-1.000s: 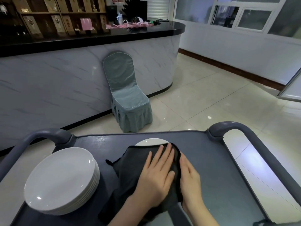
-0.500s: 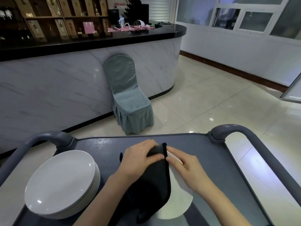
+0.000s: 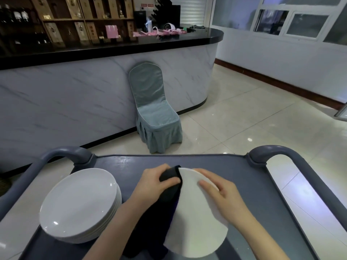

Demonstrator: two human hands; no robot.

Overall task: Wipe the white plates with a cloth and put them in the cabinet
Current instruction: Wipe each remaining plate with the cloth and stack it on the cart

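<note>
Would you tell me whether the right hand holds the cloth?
No, the left hand grips the cloth; the right hand holds the plate.

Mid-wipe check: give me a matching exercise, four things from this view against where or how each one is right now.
Things:
1 stack of plates
2 cloth
3 single plate
4 chair

Places or states:
A against the counter
B held by the right hand
C on the cart's left side
D gripped by the left hand

Pairs: 1-C, 2-D, 3-B, 4-A
</note>
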